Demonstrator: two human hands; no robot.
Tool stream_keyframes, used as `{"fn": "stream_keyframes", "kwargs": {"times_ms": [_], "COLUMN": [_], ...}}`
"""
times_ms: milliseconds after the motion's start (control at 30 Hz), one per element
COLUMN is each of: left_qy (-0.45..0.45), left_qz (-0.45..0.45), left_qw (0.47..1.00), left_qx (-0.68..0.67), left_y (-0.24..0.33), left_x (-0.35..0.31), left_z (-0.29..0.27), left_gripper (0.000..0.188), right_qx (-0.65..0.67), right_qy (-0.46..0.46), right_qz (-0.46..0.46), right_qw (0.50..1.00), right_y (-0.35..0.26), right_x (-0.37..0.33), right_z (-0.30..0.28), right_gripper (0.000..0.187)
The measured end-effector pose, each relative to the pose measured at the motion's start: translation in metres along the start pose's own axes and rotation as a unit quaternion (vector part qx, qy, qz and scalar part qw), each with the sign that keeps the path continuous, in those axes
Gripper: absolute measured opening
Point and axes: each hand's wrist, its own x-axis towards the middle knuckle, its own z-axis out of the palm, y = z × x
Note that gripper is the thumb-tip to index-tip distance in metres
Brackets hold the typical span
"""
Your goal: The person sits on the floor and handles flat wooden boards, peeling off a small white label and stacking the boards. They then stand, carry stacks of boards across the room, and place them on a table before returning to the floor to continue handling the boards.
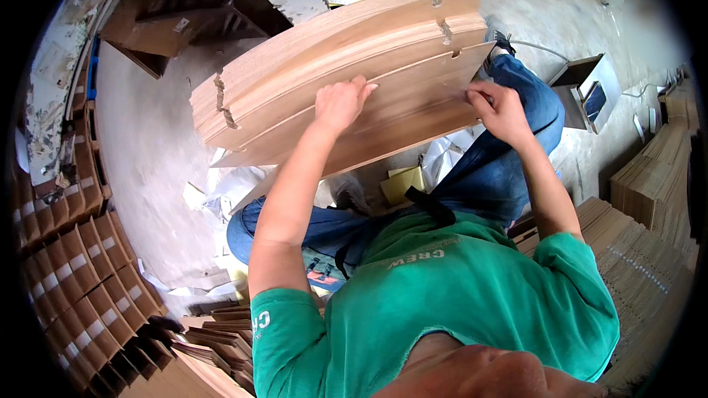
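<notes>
In front of me a stack of thin wooden boards (324, 55) stands on edge, with dark notches near both ends. Nearest to me, one board (413, 127) leans out from the rest. My left hand (341, 105) is closed at the top edge of this front board, its fingers curled and partly hidden. Over the same board's right end, my right hand (503, 113) holds thumb and fingertips together in a pinch. What lies between those fingertips, if anything, is too small to make out.
Brown compartment trays (92, 302) stand piled at the left. More stacked boards (627, 265) fill the lower right. An open box (601, 96) with a cable sits on the floor beyond my right knee. Paper scraps (228, 188) and a yellow block (403, 185) lie between my legs.
</notes>
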Motion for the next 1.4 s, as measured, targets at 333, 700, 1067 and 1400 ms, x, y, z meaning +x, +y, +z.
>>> {"fn": "stream_keyframes", "kwargs": {"times_ms": [333, 700, 1067, 1400], "left_qy": [0.027, 0.016, -0.146, 0.205], "left_qz": [0.016, 0.014, -0.074, -0.497], "left_qw": [0.999, 1.0, 0.95, 0.81], "left_qx": [-0.006, -0.014, -0.267, -0.233], "left_y": [0.001, 0.001, -0.024, -0.271], "left_x": [0.004, 0.002, -0.045, -0.167], "left_z": [0.001, 0.001, -0.034, -0.057], "left_gripper": [0.036, 0.038, 0.049, 0.051], "right_qx": [-0.181, -0.088, 0.064, 0.117], "right_qy": [0.129, 0.172, 0.184, 0.041], "right_qz": [-0.083, -0.094, 0.074, -0.007], "right_qw": [0.972, 0.977, 0.978, 0.992], "right_y": [0.03, 0.006, 0.011, -0.044], "right_x": [0.034, 0.031, 0.019, 0.03], "right_z": [0.009, 0.002, -0.033, 0.037], "right_gripper": [0.017, 0.016, 0.02, 0.028]}}
